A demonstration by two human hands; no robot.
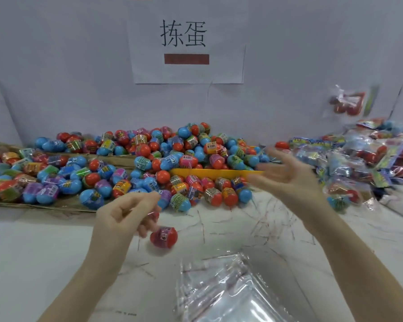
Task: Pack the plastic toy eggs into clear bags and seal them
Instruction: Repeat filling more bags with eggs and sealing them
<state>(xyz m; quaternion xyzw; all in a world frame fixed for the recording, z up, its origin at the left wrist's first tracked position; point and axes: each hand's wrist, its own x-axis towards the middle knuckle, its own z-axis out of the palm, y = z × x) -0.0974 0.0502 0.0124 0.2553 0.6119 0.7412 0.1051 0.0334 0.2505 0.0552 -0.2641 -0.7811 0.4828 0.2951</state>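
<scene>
Left hand (123, 217): curled, pinching red toy egg (163, 237) over worktop (33, 252), seemingly for bagging. Right hand (286, 175): spread wide, empty, blurred. Loose eggs (130, 163) heaped beyond both hands; clear bags (230, 291) stacked nearer, below right hand, within reach.

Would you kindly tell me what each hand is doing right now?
Left hand: curled, a red egg at its fingertips.
Right hand: open, holding nothing.

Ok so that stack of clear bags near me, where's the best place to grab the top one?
Probably the far corner of the clear bags, coming from above with the open right hand. The sheets lie flat and fanned on the table, so that raised edge peels off easiest.
</scene>
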